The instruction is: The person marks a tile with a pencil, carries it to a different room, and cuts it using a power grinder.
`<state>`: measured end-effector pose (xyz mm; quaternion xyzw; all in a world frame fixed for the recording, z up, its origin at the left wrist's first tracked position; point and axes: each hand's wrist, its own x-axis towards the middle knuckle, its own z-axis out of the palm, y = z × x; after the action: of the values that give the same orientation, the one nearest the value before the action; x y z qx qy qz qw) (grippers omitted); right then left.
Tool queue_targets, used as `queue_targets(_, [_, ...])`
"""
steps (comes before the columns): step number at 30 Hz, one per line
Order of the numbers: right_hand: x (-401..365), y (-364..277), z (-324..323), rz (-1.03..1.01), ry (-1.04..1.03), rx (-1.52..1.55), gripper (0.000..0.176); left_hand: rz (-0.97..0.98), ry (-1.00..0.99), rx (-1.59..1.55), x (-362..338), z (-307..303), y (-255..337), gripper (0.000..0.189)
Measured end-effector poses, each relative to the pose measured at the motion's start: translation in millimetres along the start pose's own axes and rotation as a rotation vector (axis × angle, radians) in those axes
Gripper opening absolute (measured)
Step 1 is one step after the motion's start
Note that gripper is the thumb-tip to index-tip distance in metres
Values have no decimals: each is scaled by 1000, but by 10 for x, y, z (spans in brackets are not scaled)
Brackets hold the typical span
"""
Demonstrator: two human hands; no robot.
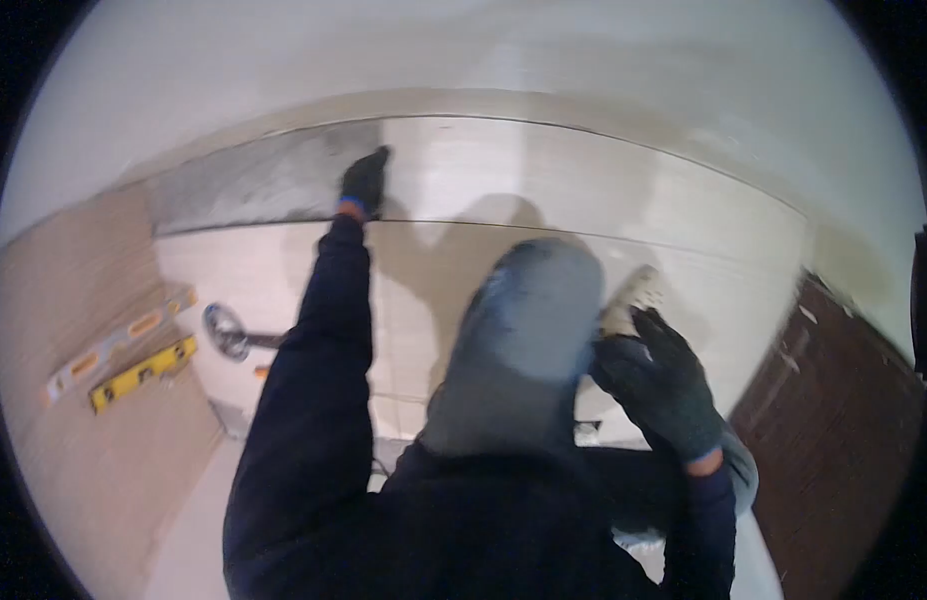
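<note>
My left hand [365, 182], in a dark glove, reaches to the end of a pale floor tile [453, 165] in the far row. Its fingers are drawn together at the tile's edge, beside a grey bare strip [263, 180]; whatever they may hold is hidden. My right hand [663, 378], also gloved, hangs beside my bent knee [528, 320] with its fingers stretched out. Their tips lie close to a beige shoe with holes [635, 298] on my foot. Nothing shows in that hand.
On the left, a yellow spirit level [143, 374] and a grey-and-orange level [121, 343] lie side by side on a beige surface [93, 270]. A round suction-cup tool [226, 332] lies near my left forearm. A dark brown panel [833, 400] stands at right; a pale wall [383, 60] runs behind.
</note>
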<state>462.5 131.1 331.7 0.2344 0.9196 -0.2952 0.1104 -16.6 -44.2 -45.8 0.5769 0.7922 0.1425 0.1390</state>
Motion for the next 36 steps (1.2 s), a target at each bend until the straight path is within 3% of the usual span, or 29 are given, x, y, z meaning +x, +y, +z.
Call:
queue_targets(1, [-39, 86, -13, -172, -29, -62, 20, 61, 53, 16, -28, 71, -54, 51])
queue_targets(3, [-65, 11, -47, -82, -76, -68, 23, 35, -17, 84, -1, 73, -90, 50])
queue_targets(4, [-35, -22, -100, -32, -123, -57, 30, -106, -187, 122, 60, -139, 118, 46])
queue_targets(5, [-26, -45, -135, 11, -168, -40, 37, -131, -174, -35, 57, -139, 97, 42])
queue_targets(6, [-97, -23, -10, 213, -135, 124, 53, -15, -41, 1, 11, 68, -110, 40])
queue_targets(7, [-144, -12, 45, 247, -127, 110, 53, -181, -128, -62, 63, -129, 122, 43])
queue_targets(8, [-172, 4, 80, 241, -100, 116, 59, -549, -49, -586, 144, -209, 382, 50])
queue_targets(9, [-184, 12, 85, 230, -74, 123, 66, -432, 11, -477, 137, -125, 262, 57])
queue_targets(11, [-210, -10, 56, 240, -56, 122, 65, -597, 12, -727, 124, -227, 429, 56])
queue_targets(13, [-242, -3, 80, 279, -61, 120, 65, -573, 7, -649, 161, -196, 391, 55])
queue_targets(14, [-253, 5, 100, 296, -55, 112, 65, -166, 57, -137, 64, 129, -91, 54])
queue_targets(15, [-263, 10, 124, 301, -22, 133, 61, -675, -56, -717, 176, -152, 314, 52])
queue_targets(17, [-269, 11, 92, 330, 28, 139, 58, -431, -264, -370, 156, -280, 299, 48])
queue_targets(19, [-265, 13, -4, 398, -22, 174, 61, -158, -179, -143, 142, -195, 218, 47])
queue_targets(20, [-287, 50, -11, 415, -9, 167, 61, -432, -42, -480, 165, -184, 362, 60])
queue_targets(21, [-317, 108, 9, 400, 53, 134, 61, -864, -101, -904, 244, -185, 400, 54])
queue_targets(24, [-413, 240, -141, 394, 92, 154, 62, -676, -10, -954, 166, -111, 312, 46])
queue_targets(25, [-458, 288, -237, 392, 54, 214, 63, -799, -39, -1030, 195, -113, 312, 44])
queue_targets(26, [-426, 110, -684, 718, -102, 623, 62, -926, -71, -1103, 221, -125, 316, 42])
queue_targets(27, [-511, 229, -671, 719, -86, 623, 62, -909, -71, -1104, 245, -166, 395, 42])
queue_targets(29, [-636, 525, -559, 241, 29, 258, 62, -907, -25, -1070, 248, -275, 577, 43])
queue_targets(30, [-614, 596, -636, 254, -27, 319, 61, -978, -62, -1082, 240, -42, 191, 44])
queue_targets(33, [-480, 1064, -645, 357, -73, 334, 62, -944, -64, -1007, 245, -26, 144, 44])
queue_targets(34, [-472, 1441, -490, 304, -13, 256, 62, -738, -101, -832, 223, -196, 350, 45])
queue_targets(35, [-487, 1872, -278, 253, 46, 178, 63, -731, -98, -825, 256, -218, 434, 45])
queue_targets(36, [-501, 2146, -170, 421, 80, 176, 64, -899, -103, -979, 287, -229, 472, 43])
